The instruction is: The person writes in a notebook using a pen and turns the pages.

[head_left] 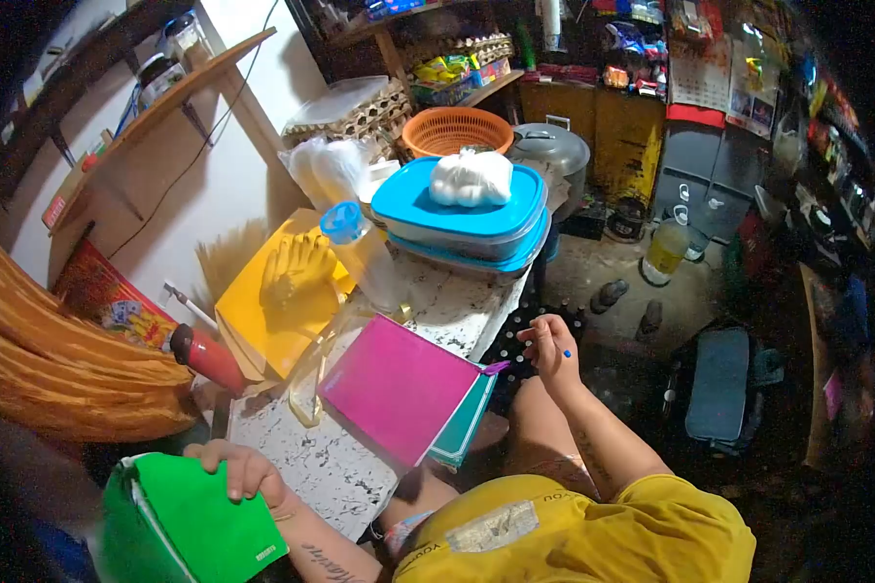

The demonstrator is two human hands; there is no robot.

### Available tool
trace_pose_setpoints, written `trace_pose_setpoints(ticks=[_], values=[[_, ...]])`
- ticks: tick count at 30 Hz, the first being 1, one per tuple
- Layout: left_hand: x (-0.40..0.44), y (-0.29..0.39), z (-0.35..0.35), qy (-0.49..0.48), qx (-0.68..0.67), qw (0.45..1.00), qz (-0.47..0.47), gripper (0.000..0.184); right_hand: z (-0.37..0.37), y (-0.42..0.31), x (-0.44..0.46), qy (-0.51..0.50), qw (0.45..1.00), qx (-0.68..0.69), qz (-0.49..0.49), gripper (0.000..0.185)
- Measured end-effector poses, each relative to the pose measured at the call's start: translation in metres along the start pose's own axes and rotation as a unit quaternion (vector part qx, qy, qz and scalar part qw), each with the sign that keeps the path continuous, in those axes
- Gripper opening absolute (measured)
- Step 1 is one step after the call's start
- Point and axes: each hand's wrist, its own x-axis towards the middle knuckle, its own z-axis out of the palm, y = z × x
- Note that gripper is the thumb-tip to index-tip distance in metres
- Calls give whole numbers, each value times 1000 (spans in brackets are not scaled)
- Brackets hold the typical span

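Note:
My left hand (243,470) grips a green notebook (204,520) by its upper edge at the lower left, beyond the table's near corner. My right hand (553,355) is raised to the right of the table with its fingers curled. A small blue end (567,354) of what looks like a pen shows at that hand; the rest is hidden. A magenta notebook (399,389) lies on the table, over a teal notebook (471,420) that juts past the edge. A purple tab (496,368) sits at the magenta notebook's right corner.
The speckled white table (331,476) also holds a yellow folder (272,296), a red bottle (207,358), a clear blue-lidded bottle (360,248) and blue-lidded containers (462,219) topped by a white bag (472,179). Behind is an orange basket (455,131). A backpack (719,389) stands on the floor.

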Motion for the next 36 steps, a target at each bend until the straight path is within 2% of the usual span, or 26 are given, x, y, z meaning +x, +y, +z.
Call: trace_pose_setpoints(ticks=[1,2,4,5,6,7,8,9,11,12,13,14,16,18,19,22,23,24,25,27,29,30,31,33,36], values=[[-3,-7,0,-2,1,1000,-2,26,2,-2,-3,-15,1000,12,9,35],[-9,-14,-5,22,-27,996,-81,22,4,2,-3,-8,1000,25,16,34],[-21,-28,-21,49,-56,985,-157,19,2,8,-4,-6,1000,3,13,32],[-28,-35,-33,139,167,963,-157,15,1,10,-5,-6,1000,-20,10,31],[-32,-42,-40,222,380,885,-149,11,1,8,-7,-10,1000,-21,13,31],[-32,-43,-43,103,645,739,-164,12,1,6,-8,-5,1000,-10,23,29],[-30,-45,-42,3,849,514,-123,19,1,4,-8,1,999,3,33,27],[-30,-48,-35,3,849,513,-123,19,1,5,-7,1,999,4,32,27],[-29,-54,-25,74,825,553,-94,29,-1,8,-7,6,1000,-3,16,24],[-32,-51,-30,96,769,631,-40,7,-2,9,-6,6,1000,-3,16,24],[-21,-59,-15,96,768,631,-40,7,-2,10,-6,11,1000,-3,17,23],[-9,-65,4,230,640,732,-42,5,-3,10,-6,15,1000,-4,19,22],[-5,-60,8,354,483,800,-42,11,-2,1,-8,18,999,23,38,22],[-16,-19,-25,217,258,941,-34,20,-1,3,-8,23,997,53,58,22],[-22,-5,-40,139,135,981,-30,26,-2,11,-6,22,996,55,59,22],[-24,-28,-53,133,152,978,-60,31,0,18,-4,20,998,43,51,21],[-30,-31,-74,143,316,933,-100,34,1,18,-6,15,999,25,44,21],[-37,-35,-97,150,471,859,-136,36,1,17,-8,12,999,23,47,21],[-29,-50,-96,153,611,759,-167,39,1,15,-8,13,998,30,49,20],[-17,-98,-60,247,715,625,-193,37,1,10,-7,11,998,35,50,20],[-32,-95,-102,322,653,644,-236,29,-1,4,-5,34,996,56,66,19],[-26,-104,-86,249,746,575,-226,31,-3,-2,-5,34,994,55,82,18],[-18,-106,-74,249,744,577,-227,31,-6,-4,-5,35,995,53,82,18],[-6,-110,-55,245,795,485,-269,36,-14,-5,-5,50,996,25,68,17],[4,-110,-49,236,815,458,-265,41,-15,-9,-10,45,998,-33,20,18]])
